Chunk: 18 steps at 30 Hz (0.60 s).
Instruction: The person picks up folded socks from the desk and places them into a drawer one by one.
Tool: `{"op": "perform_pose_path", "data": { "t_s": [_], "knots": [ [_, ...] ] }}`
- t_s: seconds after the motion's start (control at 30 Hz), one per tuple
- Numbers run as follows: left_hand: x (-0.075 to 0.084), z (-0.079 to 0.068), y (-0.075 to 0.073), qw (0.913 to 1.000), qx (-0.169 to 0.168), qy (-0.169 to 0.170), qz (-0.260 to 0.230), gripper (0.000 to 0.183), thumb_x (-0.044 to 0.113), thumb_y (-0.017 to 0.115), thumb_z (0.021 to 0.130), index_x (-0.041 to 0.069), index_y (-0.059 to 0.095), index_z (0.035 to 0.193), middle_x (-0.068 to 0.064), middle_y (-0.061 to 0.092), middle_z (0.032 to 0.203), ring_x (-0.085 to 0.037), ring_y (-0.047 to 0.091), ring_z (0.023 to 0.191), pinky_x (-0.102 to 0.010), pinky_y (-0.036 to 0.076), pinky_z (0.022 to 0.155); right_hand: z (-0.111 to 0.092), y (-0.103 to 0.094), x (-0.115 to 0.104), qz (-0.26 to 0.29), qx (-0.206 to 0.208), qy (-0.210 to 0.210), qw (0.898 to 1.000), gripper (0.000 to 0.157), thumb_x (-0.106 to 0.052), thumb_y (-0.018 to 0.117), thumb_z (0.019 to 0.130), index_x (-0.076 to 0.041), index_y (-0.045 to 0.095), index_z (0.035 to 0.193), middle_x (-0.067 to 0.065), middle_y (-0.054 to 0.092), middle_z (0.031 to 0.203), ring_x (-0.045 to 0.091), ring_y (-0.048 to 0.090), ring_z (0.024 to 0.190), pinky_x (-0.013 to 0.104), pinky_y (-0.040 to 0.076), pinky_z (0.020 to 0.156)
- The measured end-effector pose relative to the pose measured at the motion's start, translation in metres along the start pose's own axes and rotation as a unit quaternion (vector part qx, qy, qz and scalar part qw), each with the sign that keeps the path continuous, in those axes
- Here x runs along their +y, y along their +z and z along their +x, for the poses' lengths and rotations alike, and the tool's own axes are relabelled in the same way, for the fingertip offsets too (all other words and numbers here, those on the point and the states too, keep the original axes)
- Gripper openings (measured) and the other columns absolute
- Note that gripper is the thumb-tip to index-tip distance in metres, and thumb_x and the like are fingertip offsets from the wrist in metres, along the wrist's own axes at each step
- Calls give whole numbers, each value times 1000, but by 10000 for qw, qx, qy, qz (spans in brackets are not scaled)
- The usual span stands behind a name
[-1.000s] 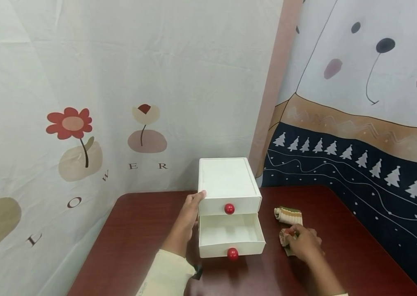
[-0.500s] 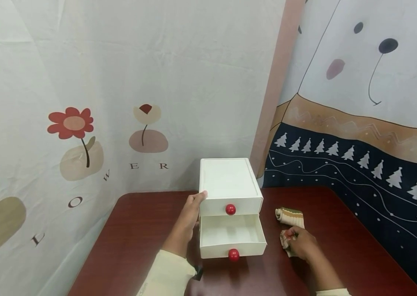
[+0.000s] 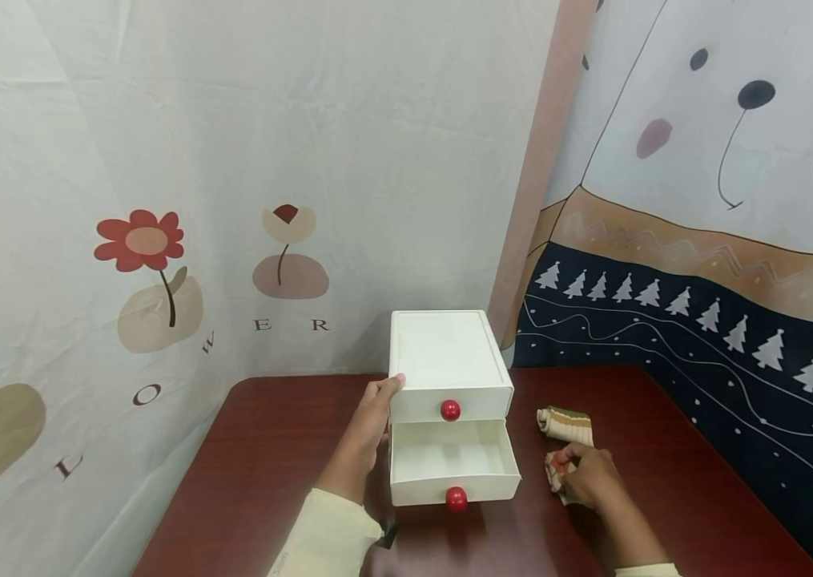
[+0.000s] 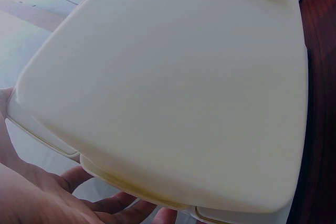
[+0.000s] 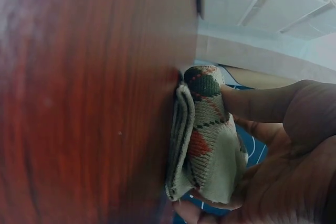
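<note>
A small white two-drawer box stands on the table, its lower drawer pulled out and bare inside. My left hand grips the box's left side, with the thumb on the upper front corner. In the left wrist view, its fingers curl by the box's edge. Right of the drawer, my right hand pinches a rolled patterned knit sock low against the tabletop. Thumb and fingers lie on opposite sides of the roll. A second rolled sock, cream with green and tan stripes, lies just behind it.
The dark red-brown table ends at a wall hanging printed with flowers and letters. A navy cloth with white trees runs along the right side. Red round knobs stick out from the drawer fronts.
My right hand's outer fingers, which showed at its right a second ago, have tucked in, and the sock roll has shifted slightly. The left hand and box hold their place.
</note>
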<state>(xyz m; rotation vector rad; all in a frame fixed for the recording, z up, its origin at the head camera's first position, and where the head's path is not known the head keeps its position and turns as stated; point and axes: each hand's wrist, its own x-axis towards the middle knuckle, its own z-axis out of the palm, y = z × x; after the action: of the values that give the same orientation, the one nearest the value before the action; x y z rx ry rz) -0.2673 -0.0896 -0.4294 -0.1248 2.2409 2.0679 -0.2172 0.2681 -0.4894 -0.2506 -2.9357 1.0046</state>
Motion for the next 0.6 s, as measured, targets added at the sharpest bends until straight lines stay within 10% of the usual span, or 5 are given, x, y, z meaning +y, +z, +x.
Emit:
{"op": "perform_pose_path", "data": {
  "t_s": [0.6],
  "knots": [
    [1,0,-1,10000,-41,-3,-13,76,68,56,103,13,43,154,-24,53,156,-47,51,144,-67,44,107,-6,-2,-3,118,344,-141,9992,34,-4,87,75,-6,79,108,38,59,114,43,60,100,50,54,86]
  ]
}}
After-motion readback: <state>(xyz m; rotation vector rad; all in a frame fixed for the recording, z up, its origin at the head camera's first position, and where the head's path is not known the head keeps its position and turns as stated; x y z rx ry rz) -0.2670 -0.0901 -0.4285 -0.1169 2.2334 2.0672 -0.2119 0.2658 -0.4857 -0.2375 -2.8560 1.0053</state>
